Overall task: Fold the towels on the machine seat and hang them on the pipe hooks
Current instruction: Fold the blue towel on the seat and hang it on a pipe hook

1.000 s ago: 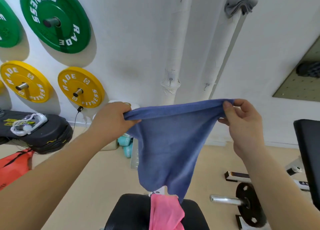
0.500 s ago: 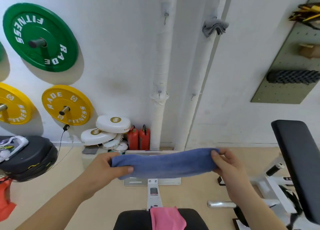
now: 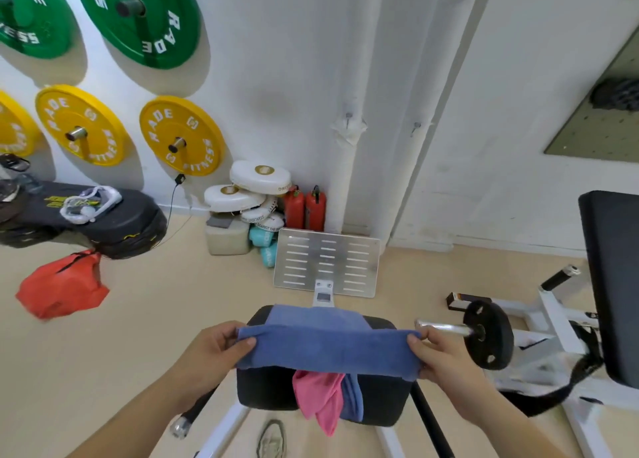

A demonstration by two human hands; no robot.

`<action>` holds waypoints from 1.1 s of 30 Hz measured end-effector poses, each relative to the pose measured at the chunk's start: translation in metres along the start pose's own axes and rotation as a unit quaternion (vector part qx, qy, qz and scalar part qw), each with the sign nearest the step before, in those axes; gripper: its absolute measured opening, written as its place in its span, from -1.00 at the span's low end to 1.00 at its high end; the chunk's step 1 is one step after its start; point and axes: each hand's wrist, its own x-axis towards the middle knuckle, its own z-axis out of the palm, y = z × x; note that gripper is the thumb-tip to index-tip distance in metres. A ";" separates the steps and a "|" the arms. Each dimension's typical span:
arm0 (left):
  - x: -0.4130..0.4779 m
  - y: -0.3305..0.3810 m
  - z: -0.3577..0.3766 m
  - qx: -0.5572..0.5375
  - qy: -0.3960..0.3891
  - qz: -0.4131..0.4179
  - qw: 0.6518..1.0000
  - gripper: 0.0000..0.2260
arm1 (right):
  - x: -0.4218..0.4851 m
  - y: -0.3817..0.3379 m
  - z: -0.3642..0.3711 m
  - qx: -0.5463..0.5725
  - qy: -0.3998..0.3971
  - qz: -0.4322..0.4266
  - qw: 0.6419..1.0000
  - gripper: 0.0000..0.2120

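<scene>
The left hand (image 3: 211, 350) pinches one end of the blue towel (image 3: 328, 348) and the right hand (image 3: 439, 354) pinches the other. It is stretched over the seat (image 3: 262, 388), above a pink towel (image 3: 318, 399). It looks soft and light (and floppy), so the corners are best to hold.

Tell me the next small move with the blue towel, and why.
Probably carry the held edge forward onto the far edge. The left hand and right hand pinch the blue towel taut by its near corners, and its far part already lies on the seat, so one fold-over would likely halve it.
</scene>
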 end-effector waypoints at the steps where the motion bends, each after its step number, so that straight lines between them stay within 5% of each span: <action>1: -0.010 -0.005 0.003 0.008 0.009 -0.001 1.000 -0.84 | -0.007 0.009 0.000 0.004 -0.001 0.004 1.000 -0.80; 18: -0.131 -0.059 0.024 0.086 -0.013 -0.035 0.996 -0.81 | -0.103 0.106 -0.002 0.101 -0.112 0.114 0.982 -0.82; 26: -0.035 -0.049 0.025 0.081 0.042 -0.039 0.995 -0.79 | -0.026 0.083 0.012 0.057 0.015 0.053 0.997 -0.81; 33: 0.108 -0.051 0.016 0.133 0.070 -0.067 0.986 -0.78 | 0.083 0.040 0.037 0.013 0.031 0.047 0.998 -0.82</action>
